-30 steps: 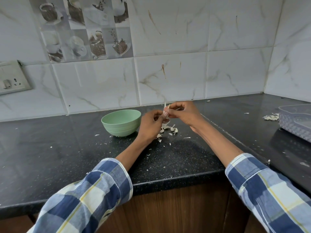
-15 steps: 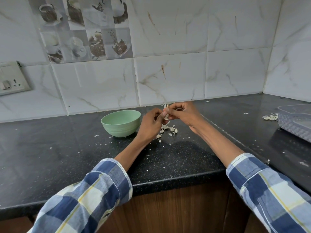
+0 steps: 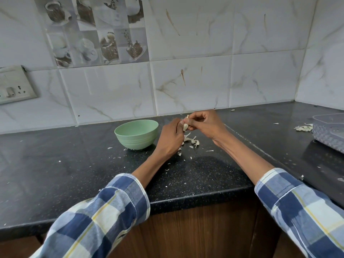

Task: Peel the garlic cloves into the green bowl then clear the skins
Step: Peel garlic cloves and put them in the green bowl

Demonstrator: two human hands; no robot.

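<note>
Both our arms reach out over the black worktop point(image 3: 74, 164), forearms bare, the checked sleeves point(image 3: 104, 211) pushed back near the elbows. Our hands meet above the worktop at about twelve o'clock from where we stand. The left hand point(image 3: 170, 138) comes up with its back to the camera, fingers curled and their tips pinching the lower end of a garlic clove point(image 3: 185, 126). The right hand point(image 3: 202, 123) comes in from three o'clock, wrist bent, fingers curled and folded in, holding the top of the same clove; a bit of pale skin pokes up above the fingers. So both hands grip the clove between them, lifted clear of the worktop.

The green bowl point(image 3: 136, 134) sits on the worktop at nine o'clock from the hands, just beside the left wrist, upright; from this angle we cannot tell what lies inside. Under the hands lies a small heap of skins point(image 3: 192, 141), with pale flecks scattered around it. Off at three o'clock, near the right edge, a clear plastic tub point(image 3: 329, 131) stands with another pile of pale garlic bits point(image 3: 304, 128) touching its left side.

On the tiled wall, at ten o'clock, a switch plate point(image 3: 14, 85) is mounted. No writing or brand can be read anywhere.
</note>
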